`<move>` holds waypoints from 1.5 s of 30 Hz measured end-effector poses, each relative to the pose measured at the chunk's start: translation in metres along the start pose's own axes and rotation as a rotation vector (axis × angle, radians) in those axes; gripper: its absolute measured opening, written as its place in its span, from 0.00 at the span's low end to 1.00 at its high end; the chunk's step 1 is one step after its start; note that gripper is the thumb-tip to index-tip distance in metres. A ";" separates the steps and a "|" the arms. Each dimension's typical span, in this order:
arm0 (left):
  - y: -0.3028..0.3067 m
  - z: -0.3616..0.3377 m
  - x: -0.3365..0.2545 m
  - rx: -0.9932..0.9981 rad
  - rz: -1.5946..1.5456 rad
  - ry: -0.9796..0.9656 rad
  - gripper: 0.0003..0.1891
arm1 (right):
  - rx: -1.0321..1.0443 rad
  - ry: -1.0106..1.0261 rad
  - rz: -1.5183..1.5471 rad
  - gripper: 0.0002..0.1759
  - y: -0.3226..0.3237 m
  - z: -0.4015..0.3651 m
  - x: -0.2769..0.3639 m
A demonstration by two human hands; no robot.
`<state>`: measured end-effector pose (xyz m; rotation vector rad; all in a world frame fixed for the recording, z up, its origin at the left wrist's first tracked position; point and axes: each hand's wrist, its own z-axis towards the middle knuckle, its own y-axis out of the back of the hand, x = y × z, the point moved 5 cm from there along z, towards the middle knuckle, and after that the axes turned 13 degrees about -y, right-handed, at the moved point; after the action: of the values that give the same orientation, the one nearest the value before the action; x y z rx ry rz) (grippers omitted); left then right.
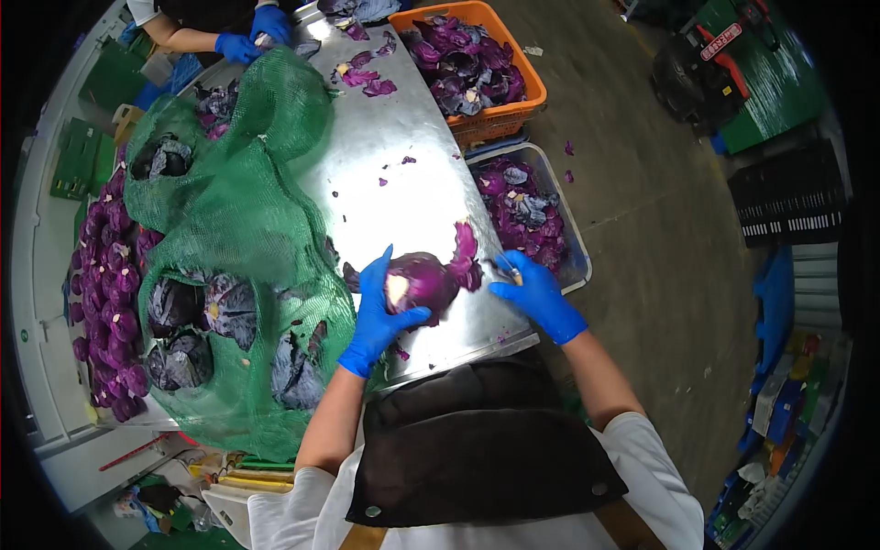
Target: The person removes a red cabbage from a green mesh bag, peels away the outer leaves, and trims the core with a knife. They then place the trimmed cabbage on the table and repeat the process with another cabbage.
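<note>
A peeled purple cabbage [423, 286] with a pale cut stem sits at the near end of the metal table. My left hand [378, 307], in a blue glove, is closed around its left side. Off to the right of the cabbage, near the table edge, my gloved right hand [541, 298] grips a small knife [517, 277], mostly hidden by the fingers. Between the hands, loose purple leaves [466, 252] lie against the cabbage. Left of my left hand spreads a green mesh sack [247, 220] with several untrimmed cabbages [229, 310] in and under it.
An orange crate [527, 69] and a pale bin [576, 243], both with purple leaves inside, stand along the table's right side. Several peeled cabbages [115, 293] are piled at far left. Across the table, a co-worker's gloved hands [252, 41] handle a cabbage.
</note>
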<state>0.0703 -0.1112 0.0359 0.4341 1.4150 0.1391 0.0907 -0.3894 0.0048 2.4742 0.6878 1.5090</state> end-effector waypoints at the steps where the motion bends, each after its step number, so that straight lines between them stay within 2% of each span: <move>1: -0.004 0.005 -0.010 0.072 0.064 -0.051 0.61 | -0.104 0.187 0.009 0.33 0.000 -0.007 0.028; 2: -0.009 0.010 -0.020 0.136 0.006 -0.065 0.61 | -0.065 0.235 0.032 0.39 -0.006 -0.012 0.054; 4: -0.019 0.010 -0.025 0.236 0.124 -0.077 0.62 | 0.043 0.086 -0.096 0.39 -0.015 -0.016 0.087; 5: -0.022 0.010 -0.025 0.238 0.198 -0.171 0.63 | 0.086 0.036 -0.164 0.39 -0.021 -0.016 0.093; 7: -0.028 0.002 -0.031 0.145 0.247 -0.104 0.63 | 0.116 0.032 -0.317 0.38 -0.030 -0.006 0.091; 10: -0.037 -0.007 -0.030 -0.030 0.312 -0.099 0.64 | 0.123 0.135 -0.283 0.32 -0.035 -0.003 0.087; 13: -0.039 -0.002 -0.033 -0.128 0.301 -0.081 0.64 | 0.093 0.163 -0.484 0.25 -0.035 -0.007 0.102; 16: -0.038 -0.006 -0.031 -0.136 0.316 -0.078 0.62 | -0.124 0.367 -0.625 0.20 -0.056 -0.010 0.096; 17: -0.038 -0.007 -0.031 -0.135 0.319 -0.078 0.61 | -0.183 0.394 -0.567 0.16 -0.053 -0.007 0.095; 20: -0.023 -0.018 -0.026 -0.086 0.312 -0.048 0.60 | -0.165 0.225 -0.451 0.17 -0.019 0.022 0.067; 21: -0.021 -0.019 -0.031 -0.039 0.323 -0.070 0.60 | -0.036 0.076 -0.308 0.18 -0.017 0.026 0.052; 24: -0.019 -0.020 -0.034 -0.018 0.258 -0.089 0.59 | -0.027 0.064 -0.219 0.20 -0.029 0.022 0.038; 25: -0.017 -0.021 -0.033 -0.032 0.233 -0.078 0.58 | 0.000 0.032 -0.080 0.27 -0.032 0.022 0.034; 28: -0.013 -0.019 -0.032 -0.017 0.278 -0.063 0.57 | -0.079 0.170 0.108 0.41 -0.041 0.000 0.056; 29: -0.013 -0.016 -0.033 -0.021 0.285 -0.045 0.56 | 0.048 0.070 -0.098 0.52 -0.039 -0.013 0.067; 30: -0.016 -0.011 -0.035 -0.026 0.294 -0.030 0.55 | 0.087 0.019 -0.108 0.40 -0.044 -0.019 0.075; 35: -0.019 -0.006 -0.029 -0.002 0.339 -0.066 0.53 | 0.161 -0.061 -0.142 0.27 -0.047 -0.008 0.073; 37: -0.023 -0.008 -0.026 0.061 0.348 -0.031 0.54 | 0.173 0.019 -0.467 0.28 -0.046 -0.005 0.088; 38: -0.024 -0.006 -0.028 0.072 0.346 -0.026 0.54 | 0.092 0.094 -0.490 0.27 -0.049 -0.004 0.089; 40: -0.028 -0.003 -0.038 0.102 0.408 -0.041 0.54 | 0.121 0.048 -0.622 0.24 -0.054 0.002 0.093; 42: -0.024 -0.004 -0.049 0.072 0.472 -0.050 0.52 | 0.153 0.109 -0.653 0.22 -0.055 0.006 0.106; 44: -0.027 -0.012 -0.031 0.012 0.391 -0.083 0.51 | 0.152 0.166 -0.637 0.20 -0.057 -0.004 0.100; 45: -0.024 -0.011 -0.039 -0.014 0.321 0.017 0.51 | 0.109 0.204 -0.603 0.19 -0.061 -0.005 0.095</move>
<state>0.0498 -0.1448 0.0621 0.6487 1.3518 0.4129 0.1047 -0.2921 0.0611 1.9169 1.4249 1.5017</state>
